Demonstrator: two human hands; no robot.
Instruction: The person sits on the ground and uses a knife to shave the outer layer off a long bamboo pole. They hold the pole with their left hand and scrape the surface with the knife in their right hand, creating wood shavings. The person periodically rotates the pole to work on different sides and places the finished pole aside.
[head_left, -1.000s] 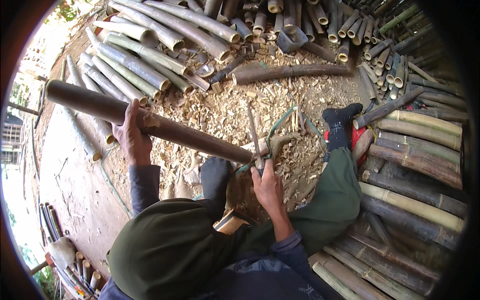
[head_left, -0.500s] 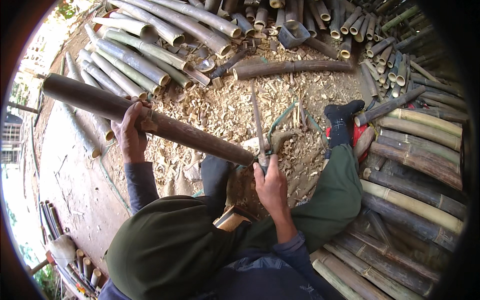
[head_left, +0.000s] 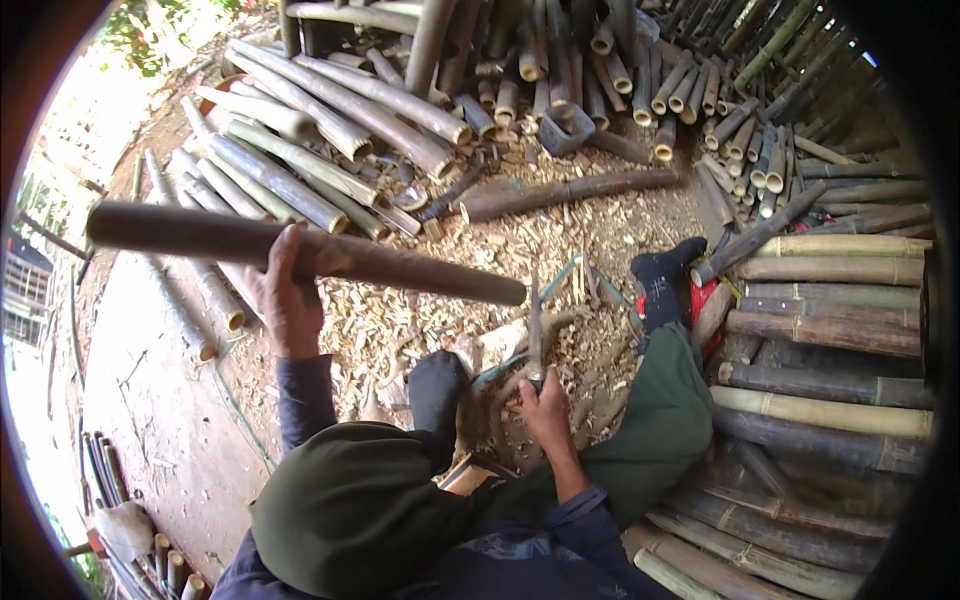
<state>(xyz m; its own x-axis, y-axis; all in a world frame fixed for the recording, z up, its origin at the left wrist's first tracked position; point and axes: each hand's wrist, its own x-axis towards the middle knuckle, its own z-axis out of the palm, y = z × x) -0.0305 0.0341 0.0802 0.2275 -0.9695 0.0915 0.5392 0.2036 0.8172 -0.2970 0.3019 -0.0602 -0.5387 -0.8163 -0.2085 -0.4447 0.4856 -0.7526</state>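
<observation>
A dark brown bamboo pole (head_left: 410,271) lies across the view in front of me, slanting down from the left toward the middle. My left hand (head_left: 290,300) is closed around it left of its middle, thumb on top. In my right hand (head_left: 545,412) is a long-bladed knife (head_left: 535,325), its dark handle inside my closed fingers and its blade pointing away from me. The blade stands upright in view, close to the pole's right end; I cannot tell whether they touch.
Wood chips (head_left: 390,330) cover the ground ahead. Cut bamboo poles (head_left: 300,170) are piled at the far left, with shorter pieces (head_left: 690,90) at the far right. A dark plastic container (head_left: 567,130) sits among them. Bamboo slats (head_left: 820,400) lie at my right. My feet (head_left: 437,390) are nearby.
The pole has turned closer to level, its right end moving up and away from my right hand. My right hand with the knife has come lower. The view has also shifted.
</observation>
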